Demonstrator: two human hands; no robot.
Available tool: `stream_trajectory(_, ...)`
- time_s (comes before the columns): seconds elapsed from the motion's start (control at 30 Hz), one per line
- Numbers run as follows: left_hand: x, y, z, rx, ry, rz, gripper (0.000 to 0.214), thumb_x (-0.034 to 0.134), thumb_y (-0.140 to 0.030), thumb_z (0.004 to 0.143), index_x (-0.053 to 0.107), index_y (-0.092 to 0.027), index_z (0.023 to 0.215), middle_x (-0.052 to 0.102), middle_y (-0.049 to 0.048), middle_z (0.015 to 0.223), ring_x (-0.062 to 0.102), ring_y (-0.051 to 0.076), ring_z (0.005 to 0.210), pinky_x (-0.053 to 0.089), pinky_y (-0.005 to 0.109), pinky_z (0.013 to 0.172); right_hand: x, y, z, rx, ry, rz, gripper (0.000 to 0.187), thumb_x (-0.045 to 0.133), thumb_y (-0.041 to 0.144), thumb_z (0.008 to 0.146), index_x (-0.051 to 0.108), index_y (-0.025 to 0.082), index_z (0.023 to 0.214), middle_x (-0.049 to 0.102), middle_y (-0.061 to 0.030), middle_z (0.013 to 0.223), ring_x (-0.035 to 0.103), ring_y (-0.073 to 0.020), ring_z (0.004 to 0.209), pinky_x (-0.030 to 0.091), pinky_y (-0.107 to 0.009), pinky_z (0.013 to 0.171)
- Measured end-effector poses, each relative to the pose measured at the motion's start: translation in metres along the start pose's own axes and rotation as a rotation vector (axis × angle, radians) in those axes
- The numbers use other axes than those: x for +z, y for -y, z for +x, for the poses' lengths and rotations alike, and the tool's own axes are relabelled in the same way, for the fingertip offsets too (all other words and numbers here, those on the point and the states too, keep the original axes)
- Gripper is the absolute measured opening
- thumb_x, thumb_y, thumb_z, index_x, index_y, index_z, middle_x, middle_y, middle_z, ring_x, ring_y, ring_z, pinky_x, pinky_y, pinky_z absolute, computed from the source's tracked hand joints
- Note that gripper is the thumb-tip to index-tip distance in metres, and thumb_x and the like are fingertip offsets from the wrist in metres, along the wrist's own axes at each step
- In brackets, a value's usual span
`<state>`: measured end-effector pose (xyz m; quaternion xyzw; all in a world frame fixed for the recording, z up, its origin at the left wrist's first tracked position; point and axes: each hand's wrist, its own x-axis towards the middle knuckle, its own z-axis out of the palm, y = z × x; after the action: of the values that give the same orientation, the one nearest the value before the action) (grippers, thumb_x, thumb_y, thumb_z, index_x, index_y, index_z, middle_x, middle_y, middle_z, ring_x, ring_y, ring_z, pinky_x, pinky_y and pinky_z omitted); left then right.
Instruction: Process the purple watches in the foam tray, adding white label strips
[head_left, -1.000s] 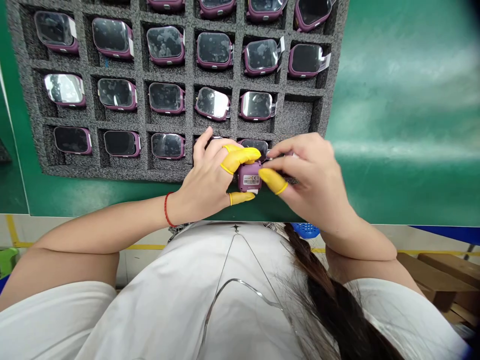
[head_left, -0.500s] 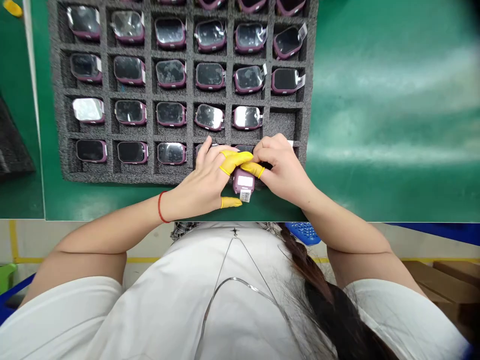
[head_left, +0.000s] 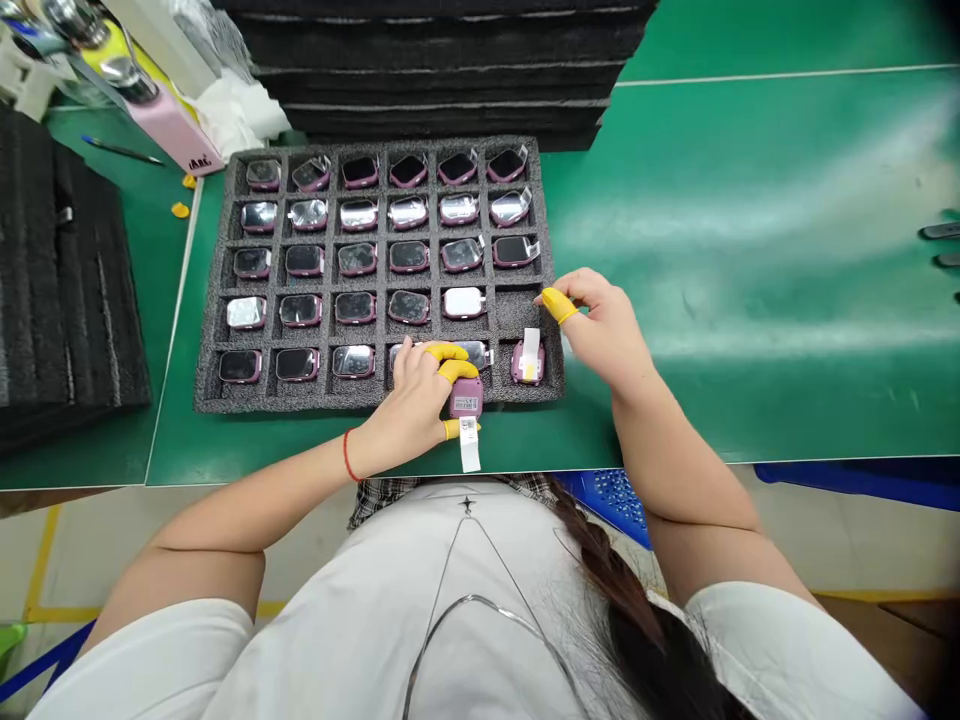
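Note:
A purple smartwatch body (head_left: 466,392) is held back side up at the near edge of the foam tray (head_left: 247,402). My left hand (head_left: 412,400) grips it between thumb and fingers, which wear yellow finger cots. From its lower end hangs a white label strip (head_left: 469,450). My right hand (head_left: 604,325) is apart from it, by the tray's right edge. Its thumb, in a yellow cot, is pressed to the fingers; whatever is pinched there is too small to make out. Another watch body (head_left: 528,372) lies back up in the near right compartment, with a white strip on it.
Rows of purple watches, screens up, fill most compartments; the one above the near right corner holds none. Black foam trays (head_left: 442,70) are stacked behind, more (head_left: 67,270) at left. A pink bottle (head_left: 176,130) and a pen (head_left: 124,150) stand or lie back left.
The view has shifted to show more of the table. My right hand has moved off the watch to the right. The watch's label strip now hangs down longer. My left hand keeps its grip.

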<state>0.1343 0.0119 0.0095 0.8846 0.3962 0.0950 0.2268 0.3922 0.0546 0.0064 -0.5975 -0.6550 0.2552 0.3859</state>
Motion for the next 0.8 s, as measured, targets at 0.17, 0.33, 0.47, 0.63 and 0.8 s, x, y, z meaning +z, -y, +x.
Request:
stream_trajectory(0.17, -0.004, 0.000, 0.017, 0.004, 0.005, -0.140, 0.038, 0.068, -0.026, 0.083, 0.052, -0.023, 0.118, 0.065, 0.0038, 0.106, 0.063, 0.022, 0.099, 0.040, 0.054, 0.110, 0.008, -0.018, 0.006, -0.032, 0.004, -0.120, 0.011, 0.057, 0.015, 0.080, 0.060, 0.022, 0.072, 0.063, -0.0049, 0.088, 0.054, -0.0224, 0.091, 0.043, -0.044, 0.089)
stream_trajectory(0.33, -0.017, -0.002, 0.057, -0.052, -0.159, -0.360, 0.048, 0.072, -0.026, 0.077, 0.052, -0.021, 0.120, 0.066, 0.0044, 0.111, 0.067, 0.019, 0.092, 0.055, 0.032, 0.080, 0.007, -0.020, 0.010, -0.004, -0.010, -0.126, 0.011, 0.055, 0.015, 0.081, 0.062, 0.021, 0.077, 0.064, -0.0064, 0.091, 0.054, -0.0230, 0.094, 0.042, -0.043, 0.091)
stream_trajectory(0.47, -0.025, -0.015, 0.076, 0.005, -0.182, -0.306, 0.046, 0.073, -0.025, 0.075, 0.056, -0.021, 0.118, 0.067, 0.0041, 0.112, 0.066, 0.021, 0.096, 0.052, 0.034, 0.085, 0.003, -0.018, 0.011, 0.047, 0.017, -0.121, 0.010, 0.055, 0.015, 0.081, 0.063, 0.020, 0.076, 0.065, -0.0073, 0.092, 0.055, -0.0232, 0.095, 0.042, -0.042, 0.091)
stream_trajectory(0.63, -0.021, -0.016, 0.085, -0.001, -0.138, -0.357, 0.048, 0.075, -0.023, 0.075, 0.055, -0.021, 0.119, 0.067, 0.0031, 0.113, 0.065, 0.020, 0.097, 0.051, 0.031, 0.086, 0.000, -0.016, 0.010, 0.056, 0.022, -0.123, 0.011, 0.054, 0.018, 0.082, 0.064, 0.020, 0.078, 0.067, -0.0075, 0.095, 0.055, -0.0240, 0.096, 0.043, -0.042, 0.091)
stream_trajectory(0.8, -0.009, -0.005, 0.112, -0.049, -0.117, -0.157, 0.028, 0.059, -0.024, 0.091, 0.056, -0.018, 0.118, 0.068, 0.0037, 0.102, 0.065, 0.017, 0.089, 0.050, 0.030, 0.082, -0.003, -0.023, 0.010, 0.059, -0.031, -0.175, 0.013, 0.053, 0.017, 0.080, 0.065, 0.020, 0.078, 0.067, -0.0078, 0.095, 0.056, -0.0247, 0.096, 0.044, -0.043, 0.090)
